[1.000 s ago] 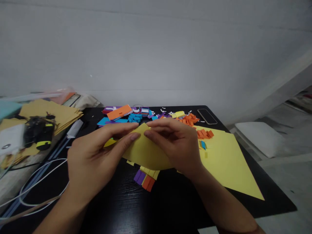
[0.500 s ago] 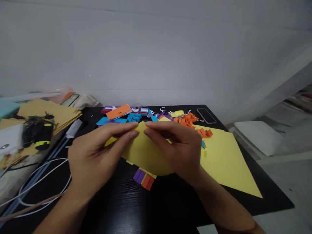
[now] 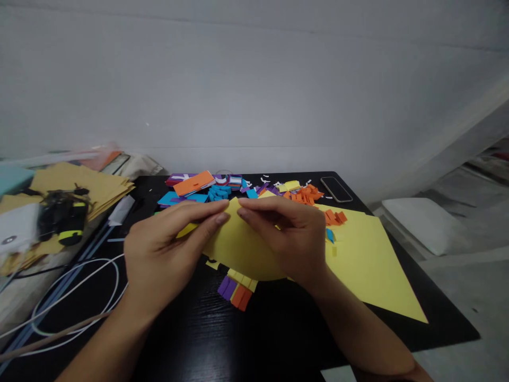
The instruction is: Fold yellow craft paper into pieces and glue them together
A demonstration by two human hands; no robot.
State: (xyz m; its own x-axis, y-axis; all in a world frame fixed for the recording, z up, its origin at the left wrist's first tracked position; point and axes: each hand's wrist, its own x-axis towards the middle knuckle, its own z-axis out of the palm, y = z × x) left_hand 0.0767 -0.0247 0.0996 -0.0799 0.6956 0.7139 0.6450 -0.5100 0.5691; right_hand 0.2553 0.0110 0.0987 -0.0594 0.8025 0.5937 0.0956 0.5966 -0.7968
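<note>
A sheet of yellow paper (image 3: 242, 249) is held up over the black table, its upper edge pinched between both hands. My left hand (image 3: 163, 249) grips it with thumb and forefinger, closed, just left of the peak. On the right of that peak, my right hand (image 3: 294, 233) pinches the same edge in the same way. Below the sheet, folded purple paper pieces (image 3: 227, 287), orange pieces (image 3: 241, 298) and yellow pieces (image 3: 243, 280) lie together on the table. The lower right of the sheet is hidden behind my right hand.
A larger yellow sheet (image 3: 382, 265) lies at right with orange folded pieces (image 3: 336, 217) on it. Behind are blue pieces (image 3: 218, 192), an orange paper stack (image 3: 194, 183) and a phone (image 3: 336, 189). White cables (image 3: 75, 265) and brown envelopes (image 3: 79, 183) are at left.
My left hand has shifted slightly right, and the held sheet's lower edge has risen a little, showing more of the yellow pieces beneath. Both pinches stay in place.
</note>
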